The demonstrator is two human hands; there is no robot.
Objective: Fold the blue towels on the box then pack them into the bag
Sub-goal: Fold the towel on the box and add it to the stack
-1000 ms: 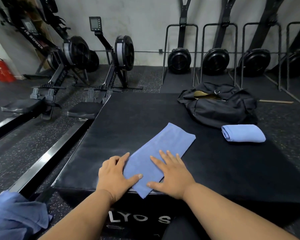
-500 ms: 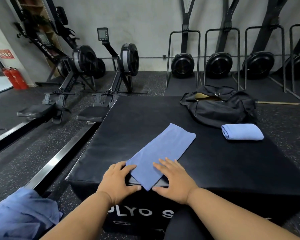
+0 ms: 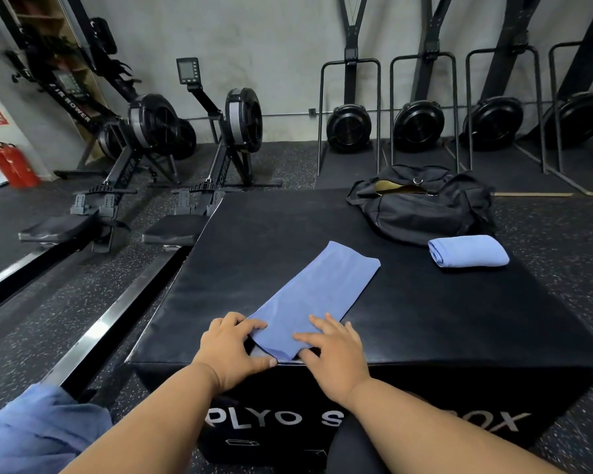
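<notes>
Gym floor, background equipment.
Two rowing machines (image 3: 220, 138) far left; red fire extinguishers (image 3: 12, 164) beside the left wall; four fan units (image 3: 348, 128) in stands along the far wall.

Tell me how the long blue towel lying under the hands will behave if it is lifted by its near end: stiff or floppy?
Probably floppy: the long blue towel lies flat and thin on the box, following its surface. It looks light, so the left hand and right hand at its near end should lift it easily. The far end would likely drag and sag.
</notes>
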